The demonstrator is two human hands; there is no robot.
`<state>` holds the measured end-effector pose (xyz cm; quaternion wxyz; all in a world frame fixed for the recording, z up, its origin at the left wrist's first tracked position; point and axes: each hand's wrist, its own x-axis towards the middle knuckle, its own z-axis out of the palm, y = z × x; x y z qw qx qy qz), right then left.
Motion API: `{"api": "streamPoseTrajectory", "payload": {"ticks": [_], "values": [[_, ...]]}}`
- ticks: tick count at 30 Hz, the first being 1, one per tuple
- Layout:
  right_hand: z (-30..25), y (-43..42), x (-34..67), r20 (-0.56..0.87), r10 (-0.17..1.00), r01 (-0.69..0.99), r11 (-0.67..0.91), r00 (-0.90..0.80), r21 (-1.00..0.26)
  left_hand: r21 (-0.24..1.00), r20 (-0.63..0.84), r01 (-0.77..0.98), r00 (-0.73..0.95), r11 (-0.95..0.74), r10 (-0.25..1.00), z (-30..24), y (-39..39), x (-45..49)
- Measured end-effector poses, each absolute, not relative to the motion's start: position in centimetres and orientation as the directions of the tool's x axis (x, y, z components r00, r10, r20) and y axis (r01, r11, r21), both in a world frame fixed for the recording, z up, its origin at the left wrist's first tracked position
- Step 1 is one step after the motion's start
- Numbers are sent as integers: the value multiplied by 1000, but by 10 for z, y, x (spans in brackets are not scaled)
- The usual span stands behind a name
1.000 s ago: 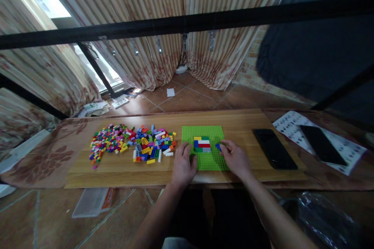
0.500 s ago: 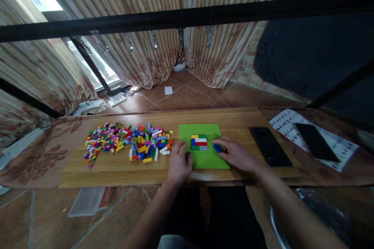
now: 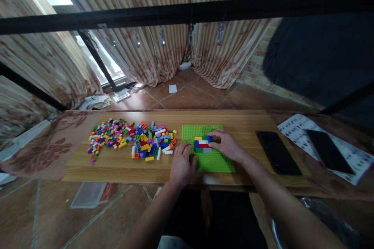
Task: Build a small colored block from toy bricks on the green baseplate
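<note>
A green studded baseplate [image 3: 216, 163] lies on the wooden board in front of me. On it sits a flat patch of joined bricks [image 3: 202, 144] in yellow, green, blue, white, red and grey. My right hand [image 3: 226, 144] pinches a blue brick [image 3: 209, 139] at the patch's upper right corner; whether the brick is pressed down I cannot tell. My left hand [image 3: 183, 163] rests on the baseplate's left edge, fingers slightly spread and bent, with nothing visible in them.
Left of the baseplate lies a heap of larger bricks [image 3: 152, 142], and beyond it a heap of small bricks [image 3: 108, 136]. A black phone [image 3: 279, 153] is on the right; another dark device [image 3: 330, 151] lies on a printed sheet [image 3: 295, 124]. A black bar [image 3: 175, 11] crosses above.
My right hand has moved left and away from me, bringing the blue brick from the baseplate's right side to the patch's upper right corner. The left hand stays at the plate's edge.
</note>
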<state>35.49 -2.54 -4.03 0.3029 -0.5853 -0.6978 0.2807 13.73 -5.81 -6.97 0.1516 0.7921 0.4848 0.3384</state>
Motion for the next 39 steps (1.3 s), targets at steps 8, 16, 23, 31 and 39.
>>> {"api": "streamPoseTrajectory", "payload": {"ticks": [8,16,23,31,39], "values": [[-44,-21,356,47,992,643,113,-119,-757,576,387,659,300,-483,872,-71,-59,137],[-51,-17,358,44,990,607,118,-135,-786,585,387,648,304,-487,871,-71,-59,137],[-55,-12,362,40,984,584,136,-175,-801,574,394,660,297,-485,870,-71,-60,137],[-57,-4,363,-22,987,518,65,-159,-853,573,400,656,299,-491,866,-72,-59,137],[-59,9,364,-128,973,487,-19,-191,-873,545,411,675,302,-497,860,-72,-59,137]]}}
